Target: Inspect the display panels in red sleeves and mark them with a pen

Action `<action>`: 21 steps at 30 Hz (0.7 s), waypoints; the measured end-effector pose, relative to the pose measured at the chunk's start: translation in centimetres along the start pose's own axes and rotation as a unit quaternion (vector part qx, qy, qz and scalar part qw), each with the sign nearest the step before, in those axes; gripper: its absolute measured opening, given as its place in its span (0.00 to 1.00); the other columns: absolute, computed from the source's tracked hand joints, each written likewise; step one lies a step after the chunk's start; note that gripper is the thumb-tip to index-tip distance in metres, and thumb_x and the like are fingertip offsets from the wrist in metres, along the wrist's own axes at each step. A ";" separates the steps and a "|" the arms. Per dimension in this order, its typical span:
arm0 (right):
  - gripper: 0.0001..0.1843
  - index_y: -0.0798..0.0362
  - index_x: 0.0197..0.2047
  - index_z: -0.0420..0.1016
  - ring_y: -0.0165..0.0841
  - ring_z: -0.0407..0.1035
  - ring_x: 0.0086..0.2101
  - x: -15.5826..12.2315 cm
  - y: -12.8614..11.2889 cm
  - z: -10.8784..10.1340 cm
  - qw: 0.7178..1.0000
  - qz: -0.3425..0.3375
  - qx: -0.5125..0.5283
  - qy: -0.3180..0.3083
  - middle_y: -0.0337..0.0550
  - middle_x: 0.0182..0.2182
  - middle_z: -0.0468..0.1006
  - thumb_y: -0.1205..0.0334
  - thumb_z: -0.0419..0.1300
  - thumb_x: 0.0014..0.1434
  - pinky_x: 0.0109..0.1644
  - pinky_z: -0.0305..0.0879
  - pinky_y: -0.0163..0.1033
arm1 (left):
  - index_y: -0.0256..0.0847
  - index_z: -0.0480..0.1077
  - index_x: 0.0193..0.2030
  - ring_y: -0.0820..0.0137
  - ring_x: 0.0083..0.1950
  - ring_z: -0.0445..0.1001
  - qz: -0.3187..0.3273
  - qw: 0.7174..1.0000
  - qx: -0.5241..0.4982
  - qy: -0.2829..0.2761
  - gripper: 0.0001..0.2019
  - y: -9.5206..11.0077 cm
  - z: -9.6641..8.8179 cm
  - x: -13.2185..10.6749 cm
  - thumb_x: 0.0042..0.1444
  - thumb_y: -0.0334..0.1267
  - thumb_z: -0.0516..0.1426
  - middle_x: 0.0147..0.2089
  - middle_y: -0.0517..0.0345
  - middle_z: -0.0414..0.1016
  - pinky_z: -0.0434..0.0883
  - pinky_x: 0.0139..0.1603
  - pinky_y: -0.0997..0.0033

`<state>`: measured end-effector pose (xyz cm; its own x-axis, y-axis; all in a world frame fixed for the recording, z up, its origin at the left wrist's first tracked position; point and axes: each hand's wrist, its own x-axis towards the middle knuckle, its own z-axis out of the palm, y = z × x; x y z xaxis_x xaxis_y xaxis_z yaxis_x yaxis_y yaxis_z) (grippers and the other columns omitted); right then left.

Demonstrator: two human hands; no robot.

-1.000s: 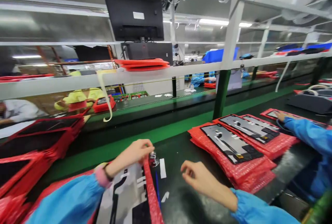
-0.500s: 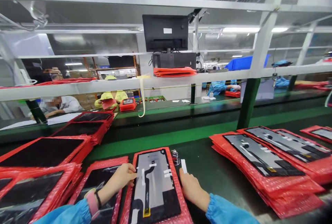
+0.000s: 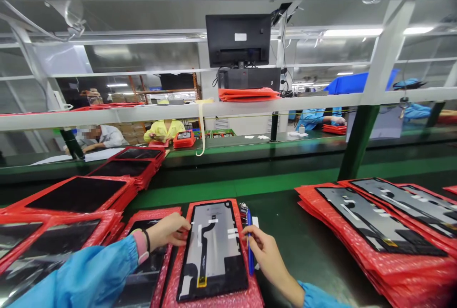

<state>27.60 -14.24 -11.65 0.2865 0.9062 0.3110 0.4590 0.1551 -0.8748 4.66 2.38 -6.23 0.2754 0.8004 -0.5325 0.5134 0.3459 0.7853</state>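
Observation:
A tablet-sized display panel lies back side up on a red bubble-wrap bag in front of me. Its back is silver, with black flex strips, white tape pieces and a yellow connector patch. My left hand has its fingers bent together at the panel's left edge, the tips partly hidden. My right hand is closed on a blue pen, which stands roughly upright along the panel's right edge. Behind the pen are a small metal clip-like item and a white slip.
Red bags with dark screens are stacked on the left. More bagged panels form piles on the right. A green post and white shelf rail cross ahead, below a monitor. Co-workers sit across the bench.
A blue pen now shows in my right hand, which has come up beside the panel's right edge. My left hand stays at the left edge. The view has shifted slightly left.

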 end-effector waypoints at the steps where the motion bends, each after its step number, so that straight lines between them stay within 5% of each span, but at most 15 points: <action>1: 0.15 0.54 0.38 0.74 0.37 0.72 0.31 -0.1 -0.2 -0.2 1.000 -0.003 0.012 0.007 0.44 0.31 0.78 0.55 0.50 0.61 0.37 0.67 0.39 | 0.38 0.69 0.51 0.68 0.41 0.75 -0.009 1.000 -0.013 -0.002 0.14 0.1 -0.1 -0.3 0.60 0.41 0.57 0.48 0.52 0.73 0.75 0.38 0.63; 5: 0.14 0.53 0.37 0.73 0.38 0.72 0.34 -0.1 -0.2 -0.9 0.998 -0.004 0.062 0.013 0.45 0.33 0.78 0.54 0.51 0.61 0.40 0.67 0.40 | 0.37 0.69 0.49 0.69 0.39 0.75 -0.039 0.998 -0.057 -0.004 0.13 0.2 0.0 -1.1 0.61 0.41 0.57 0.46 0.53 0.73 0.75 0.37 0.64; 15: 0.08 0.52 0.31 0.71 0.30 0.63 0.22 -0.1 0.5 0.8 0.992 0.031 0.122 -0.026 0.33 0.20 0.65 0.59 0.53 0.54 0.29 0.57 0.34 | 0.37 0.69 0.50 0.69 0.39 0.74 -0.077 0.991 -0.112 -0.019 0.14 1.4 1.4 -1.7 0.61 0.43 0.56 0.46 0.52 0.73 0.74 0.36 0.65; 21: 0.09 0.53 0.31 0.71 0.29 0.57 0.22 0.5 1.0 0.2 0.994 0.031 0.098 -0.025 0.32 0.20 0.61 0.58 0.54 0.55 0.28 0.52 0.35 | 0.38 0.68 0.53 0.66 0.43 0.74 -0.023 0.993 -0.118 0.010 0.16 1.0 2.6 -0.9 0.60 0.42 0.57 0.50 0.51 0.72 0.74 0.41 0.60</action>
<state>28.03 -13.55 -12.42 0.2649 0.9341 0.2393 0.2683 0.1670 -0.9488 7.07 0.77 -5.79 0.2378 0.7900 -0.5651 0.3204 0.4854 0.8134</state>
